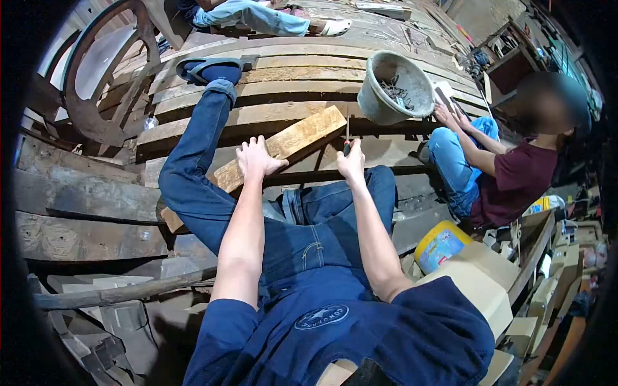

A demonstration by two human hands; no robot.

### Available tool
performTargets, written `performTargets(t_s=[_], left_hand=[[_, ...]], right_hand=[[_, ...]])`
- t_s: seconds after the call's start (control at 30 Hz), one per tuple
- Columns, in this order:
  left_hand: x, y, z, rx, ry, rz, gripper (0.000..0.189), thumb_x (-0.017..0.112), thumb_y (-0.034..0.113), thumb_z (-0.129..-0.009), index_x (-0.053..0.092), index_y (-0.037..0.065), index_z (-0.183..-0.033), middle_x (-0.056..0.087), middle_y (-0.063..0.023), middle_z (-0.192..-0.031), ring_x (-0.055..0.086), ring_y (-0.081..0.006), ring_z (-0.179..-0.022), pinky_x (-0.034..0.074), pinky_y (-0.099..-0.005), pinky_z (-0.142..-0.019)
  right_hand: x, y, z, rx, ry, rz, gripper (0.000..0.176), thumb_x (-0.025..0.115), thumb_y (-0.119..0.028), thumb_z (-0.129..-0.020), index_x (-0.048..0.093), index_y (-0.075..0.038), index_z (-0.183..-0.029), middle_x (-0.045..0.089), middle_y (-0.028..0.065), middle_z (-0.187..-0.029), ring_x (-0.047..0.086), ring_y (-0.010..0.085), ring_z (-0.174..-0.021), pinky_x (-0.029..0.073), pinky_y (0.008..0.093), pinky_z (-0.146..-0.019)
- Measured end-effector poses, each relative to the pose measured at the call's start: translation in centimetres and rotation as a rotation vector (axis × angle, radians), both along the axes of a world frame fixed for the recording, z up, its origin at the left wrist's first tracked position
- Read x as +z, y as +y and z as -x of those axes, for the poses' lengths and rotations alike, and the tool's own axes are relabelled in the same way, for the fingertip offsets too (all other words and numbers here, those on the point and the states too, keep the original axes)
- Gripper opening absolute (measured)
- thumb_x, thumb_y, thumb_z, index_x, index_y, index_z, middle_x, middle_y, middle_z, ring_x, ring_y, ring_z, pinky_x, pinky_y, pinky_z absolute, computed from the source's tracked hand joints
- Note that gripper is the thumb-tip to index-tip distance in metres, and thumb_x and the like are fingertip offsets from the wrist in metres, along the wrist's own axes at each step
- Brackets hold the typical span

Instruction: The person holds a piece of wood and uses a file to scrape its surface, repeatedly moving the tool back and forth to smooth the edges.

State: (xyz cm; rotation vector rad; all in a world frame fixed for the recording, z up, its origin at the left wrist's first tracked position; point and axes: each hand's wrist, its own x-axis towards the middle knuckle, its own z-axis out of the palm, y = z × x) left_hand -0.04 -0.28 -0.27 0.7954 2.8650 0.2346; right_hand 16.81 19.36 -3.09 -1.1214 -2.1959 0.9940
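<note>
A thick, light-brown wooden block [293,145] lies at a slant across the slats in front of me, its far right end raised. My left hand [256,157] grips its middle from above, fingers over the far edge and thumb stretched along the top. To the right of the block, my right hand [351,159] is closed round the dark handle of a screwdriver-like tool [348,132]. Its thin metal shaft points away from me, close beside the block's right end. The tip is too small to make out.
A grey bucket [373,96] holding metal pieces stands beyond my right hand. A co-worker [515,161] sits at the right, both hands on a flat piece. A yellow bucket [425,238] is near my right elbow. A large wheel [77,71] stands at the left; another person's legs [264,18] are beyond.
</note>
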Motion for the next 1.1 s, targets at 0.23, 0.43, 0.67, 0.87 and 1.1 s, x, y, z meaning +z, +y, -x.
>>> performTargets(t_s=[0.23,0.43,0.67,0.87,1.1], left_hand=[[0.1,0.0,0.1,0.0,-0.019,0.002,0.102,0.086,0.065,-0.058,0.055,0.007,-0.136,0.059,-0.0154,-0.136,0.052,-0.0342,-0.129,0.04,-0.0494,-0.109],[0.0,0.0,-0.1,0.01,-0.01,0.013,0.102,0.085,0.066,-0.059,0.055,0.007,-0.137,0.057,-0.0152,-0.138,0.05,-0.0331,-0.131,0.038,-0.049,-0.111],[-0.5,0.1,-0.1,0.019,0.03,-0.006,0.1,0.085,0.065,-0.059,0.056,0.007,-0.135,0.058,-0.0151,-0.138,0.05,-0.0334,-0.131,0.039,-0.0481,-0.11],[-0.2,0.1,-0.1,0.022,-0.007,0.018,0.104,0.084,0.066,-0.06,0.052,0.008,-0.141,0.055,-0.0143,-0.141,0.049,-0.0331,-0.134,0.037,-0.0479,-0.112],[-0.3,0.0,-0.1,0.015,-0.003,0.015,0.106,0.084,0.066,-0.061,0.05,0.008,-0.142,0.054,-0.0151,-0.143,0.048,-0.0333,-0.135,0.037,-0.0487,-0.113]], right_hand=[[0.9,-2.4,-2.9,0.021,-0.059,0.041,0.038,0.063,-0.009,-0.081,0.043,0.0,-0.111,0.063,0.0307,-0.108,0.061,0.0498,-0.105,0.048,0.0534,-0.09],[-0.2,0.4,1.4,-0.011,-0.005,-0.076,0.039,0.065,-0.012,-0.081,0.044,0.0,-0.112,0.065,0.0313,-0.104,0.062,0.0504,-0.102,0.049,0.0521,-0.089],[1.0,-3.6,-2.0,-0.002,-0.02,0.04,0.041,0.064,-0.009,-0.082,0.042,0.0,-0.115,0.062,0.034,-0.109,0.061,0.0516,-0.105,0.048,0.0555,-0.089],[-1.1,-0.4,1.6,-0.031,0.034,-0.076,0.039,0.06,-0.011,-0.081,0.044,0.002,-0.114,0.065,0.0331,-0.1,0.062,0.0515,-0.099,0.048,0.0553,-0.086],[2.1,-4.3,-1.4,0.063,0.008,0.041,0.041,0.061,-0.009,-0.081,0.041,-0.001,-0.115,0.064,0.0339,-0.102,0.063,0.0534,-0.096,0.05,0.0563,-0.082]])
